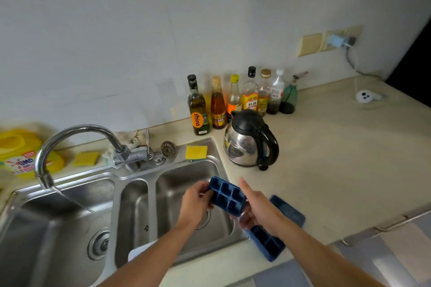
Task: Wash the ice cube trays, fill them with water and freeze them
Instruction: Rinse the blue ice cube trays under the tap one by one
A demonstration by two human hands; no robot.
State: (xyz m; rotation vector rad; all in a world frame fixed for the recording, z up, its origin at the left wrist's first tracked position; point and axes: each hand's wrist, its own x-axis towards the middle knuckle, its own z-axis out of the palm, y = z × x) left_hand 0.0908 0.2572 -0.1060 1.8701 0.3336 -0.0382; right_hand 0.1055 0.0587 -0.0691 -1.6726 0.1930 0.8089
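L hand [196,202], R hand [258,207] grip blue gridded tray [227,196] over steel sink [137,178]

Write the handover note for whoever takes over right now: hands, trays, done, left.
Left hand grips the left end of a blue ice cube tray over the right sink basin.
Right hand holds that tray's right side, index finger straight.
Second blue tray lies at the counter edge beside the sink; flat blue piece next to it, lid or tray unclear.
Faucet runs into the left basin.
Done: water on. Left, as far as shows: wash, fill, freeze.
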